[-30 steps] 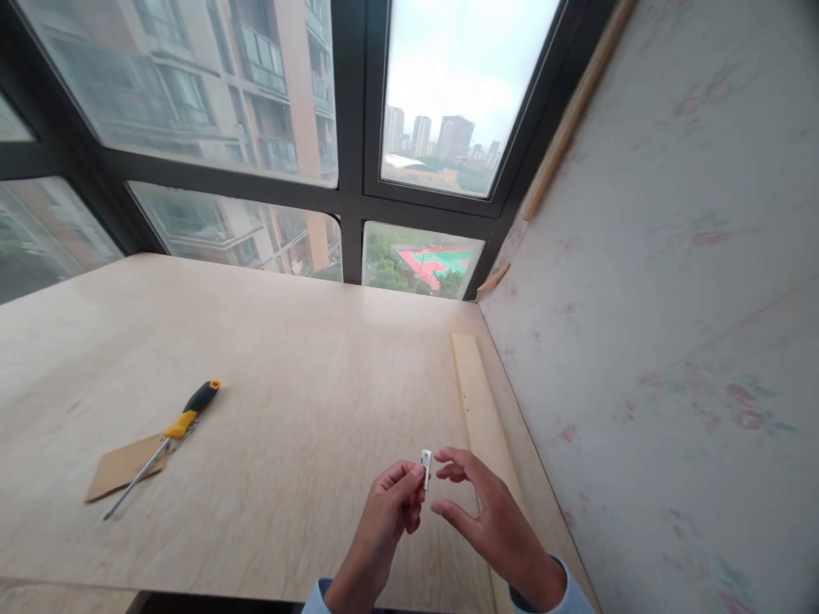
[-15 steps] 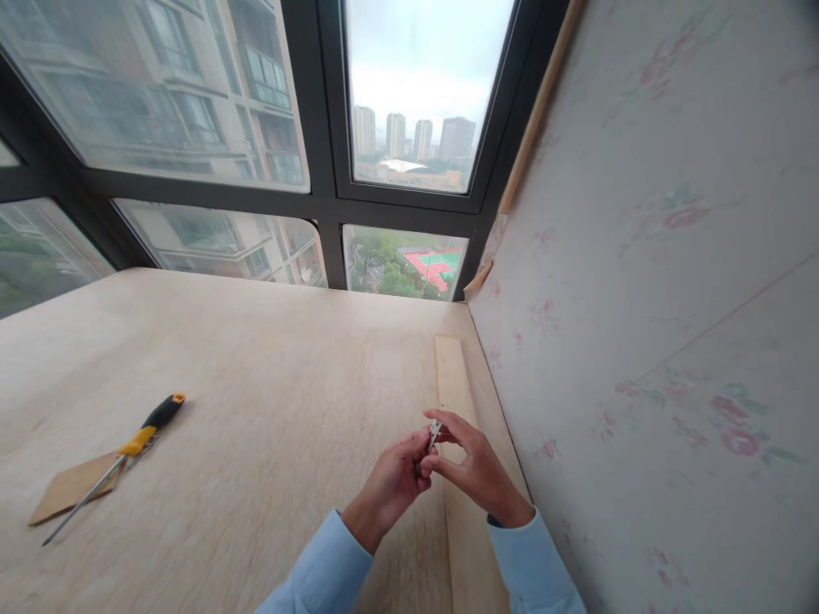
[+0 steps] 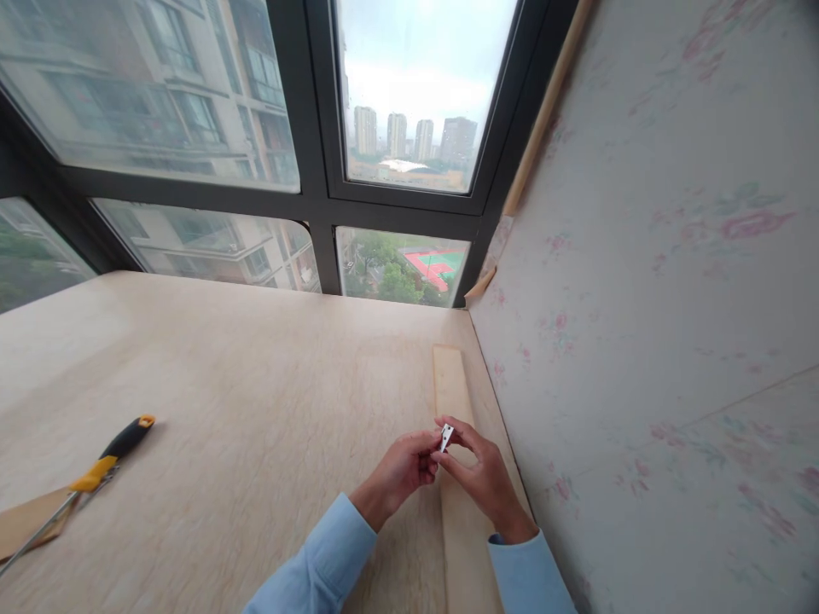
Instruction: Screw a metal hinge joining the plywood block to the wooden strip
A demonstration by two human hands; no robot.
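A small metal plate with holes [image 3: 446,438], silvery and hinge-like, is pinched between my two hands. My left hand [image 3: 404,472] grips its left side, thumb and forefinger closed and the other fingers curled under. From the right, my right hand [image 3: 479,472] holds it with thumb below and fingertips at its upper end. Both hands are above a long pale wooden board [image 3: 453,379], which lies lengthwise beside the wall. The fingers hide part of the plate.
On the left, a screwdriver [image 3: 121,443] with a black and yellow handle rests across a thin brown wooden piece [image 3: 31,520]. Small metal bits [image 3: 106,479] lie by its handle. A wood-grain surface [image 3: 256,409] extends to dark window frames [image 3: 313,205]; a floral wall [image 3: 640,324] bounds the right.
Both hands have shifted slightly right with the metal plate, which is turned to show more of its face. The screwdriver and brown piece appear farther left as the view shifts.
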